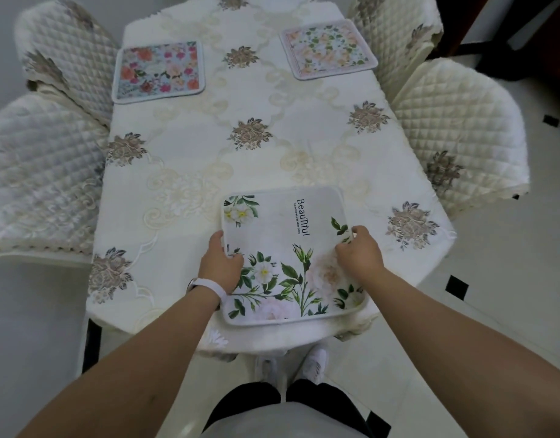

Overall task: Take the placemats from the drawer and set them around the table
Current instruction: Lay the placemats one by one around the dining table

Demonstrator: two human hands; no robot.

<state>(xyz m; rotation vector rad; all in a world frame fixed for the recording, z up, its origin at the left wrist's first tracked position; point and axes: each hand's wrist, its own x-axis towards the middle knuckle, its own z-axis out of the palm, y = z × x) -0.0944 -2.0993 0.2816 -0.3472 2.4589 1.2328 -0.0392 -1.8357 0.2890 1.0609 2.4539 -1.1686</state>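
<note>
Cloth-covered table [184, 147] — 3 floral placemats [285, 248] lie on it, well apart.

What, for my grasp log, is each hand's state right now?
Left hand: closed, fingers curled round the left edge of the white floral placemat.
Right hand: closed, fingers pinching the same placemat's right edge.

near placemat [282, 245] white with green leaves — far ones pink-orange [158, 71] and pastel floral [327, 49].
</note>
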